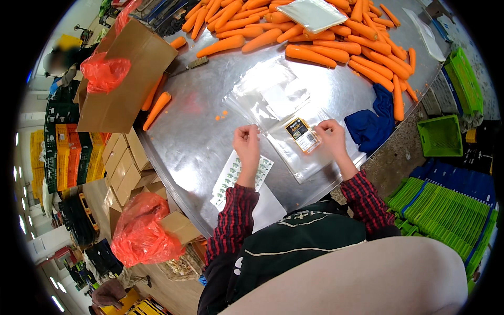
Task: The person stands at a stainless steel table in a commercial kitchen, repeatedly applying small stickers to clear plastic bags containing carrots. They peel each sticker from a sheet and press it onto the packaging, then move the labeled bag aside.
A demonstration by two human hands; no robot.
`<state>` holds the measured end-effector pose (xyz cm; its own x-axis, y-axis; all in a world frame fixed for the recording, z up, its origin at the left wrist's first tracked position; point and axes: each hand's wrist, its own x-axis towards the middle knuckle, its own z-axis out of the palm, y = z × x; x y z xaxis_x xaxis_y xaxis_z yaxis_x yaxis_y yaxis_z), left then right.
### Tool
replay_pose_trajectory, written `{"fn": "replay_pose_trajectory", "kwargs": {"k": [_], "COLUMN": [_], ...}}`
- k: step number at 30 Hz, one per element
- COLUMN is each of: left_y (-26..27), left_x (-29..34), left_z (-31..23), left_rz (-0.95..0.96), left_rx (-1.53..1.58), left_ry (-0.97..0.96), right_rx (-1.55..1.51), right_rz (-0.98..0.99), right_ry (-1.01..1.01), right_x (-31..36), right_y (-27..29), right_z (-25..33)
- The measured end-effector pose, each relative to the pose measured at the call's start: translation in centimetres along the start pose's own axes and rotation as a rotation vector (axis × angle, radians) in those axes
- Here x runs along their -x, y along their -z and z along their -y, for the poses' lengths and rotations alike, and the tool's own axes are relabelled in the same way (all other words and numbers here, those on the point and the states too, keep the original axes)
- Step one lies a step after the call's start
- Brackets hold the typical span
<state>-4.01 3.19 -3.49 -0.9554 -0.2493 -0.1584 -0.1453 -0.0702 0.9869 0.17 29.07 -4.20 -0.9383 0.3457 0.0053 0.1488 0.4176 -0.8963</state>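
A stack of clear plastic bags (pixel 286 157) lies on the metal table in front of me. Its top bag carries a black, white and orange label (pixel 303 135). My right hand (pixel 332 137) is closed in a pinch at the label's right side; what its fingertips grip is too small to make out. Left of the bags, my left hand (pixel 247 144) is also pinched closed, its fingertips by the bags' edge, their contents hidden. Under my left wrist lies a sheet of small green stickers (pixel 227 181), overlapping a plain white sheet (pixel 269 207). More clear bags (pixel 275 94) lie farther back.
Many carrots (pixel 315 52) are heaped at the table's far side, with a bag packet (pixel 312 14) on top. A cardboard box (pixel 126 79) stands at the left edge, a knife (pixel 197 63) beside it. Blue cloth (pixel 371 119) lies right; green crates (pixel 441 136) stand beyond.
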Motion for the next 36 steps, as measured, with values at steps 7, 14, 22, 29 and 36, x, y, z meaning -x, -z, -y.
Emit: {"fn": "replay_pose_trajectory", "kwargs": {"k": [7, 14, 22, 29, 36], "left_y": [-3.1, -2.6, 2.5, 16.1, 14.0], "left_x": [5.4, 3.8, -1.6, 0.1, 0.8], "left_z": [-0.3, 0.9, 0.5, -0.7, -8.4], "left_rz": [0.626, 0.682, 0.199, 0.239, 0.611], "left_rx": [-0.756, -0.663, -0.055, -1.095, -0.921], "left_ry": [-0.547, -0.243, 0.155, -0.177, -0.152], "right_rx": [0.413, 0.247, 0.868, 0.625, -0.008], "right_rz": [0.040, -0.103, -0.119, -0.219, 0.437], "right_ry": [0.166, 0.108, 0.054, 0.306, 0.620], "right_x": [0.2, -2.9, -3.0, -3.9, 0.2], "right_y": [-3.3, 3.4, 17.3, 13.8, -3.2], "right_z": [1.2, -1.1, -8.6, -1.8, 12.9]}}
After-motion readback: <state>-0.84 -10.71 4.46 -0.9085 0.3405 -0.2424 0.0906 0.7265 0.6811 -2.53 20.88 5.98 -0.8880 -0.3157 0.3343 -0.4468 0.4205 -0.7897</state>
